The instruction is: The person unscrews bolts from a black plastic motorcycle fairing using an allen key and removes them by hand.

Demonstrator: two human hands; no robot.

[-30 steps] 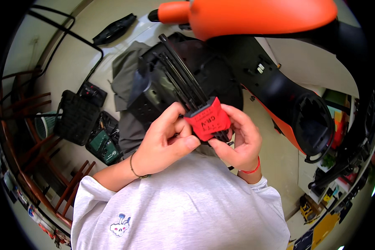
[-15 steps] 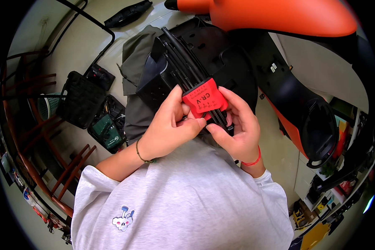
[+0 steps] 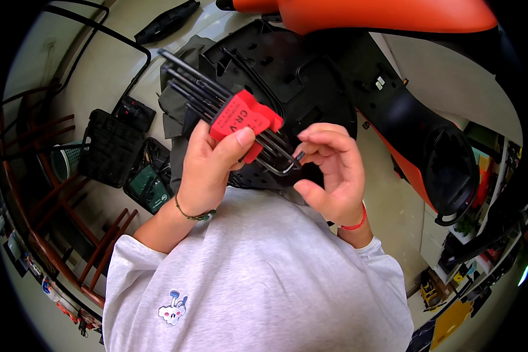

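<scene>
Leftmost, we see a brown wooden chair (image 3: 97,252) near the edge, with a pale green basket (image 3: 63,163) above its lower rails. Above these, a bent black metal frame (image 3: 120,38) crosses the pale floor. Just to the right, a black tool case (image 3: 112,149) stands open, a dark green piece (image 3: 151,190) lying in its lower part. Further up, a long black part (image 3: 167,22) rests on the floor.

Next comes dark grey cloth (image 3: 179,97), partly hidden by our hex key set. Our left hand (image 3: 211,155) grips that set, thumb over the red holder (image 3: 243,117), so part of it is covered. The black keys slant from upper left to lower right, in front of a black plastic panel (image 3: 320,100) that they partly block from view. Our right hand (image 3: 334,167) sits beside the keys' bent ends, thumb and fingers spread apart; we cannot tell whether a fingertip touches a key.

Above, a big orange shell (image 3: 387,14) fills the top. Rightmost, a long black and orange part (image 3: 437,152) stretches down toward a cluttered shelf.
</scene>
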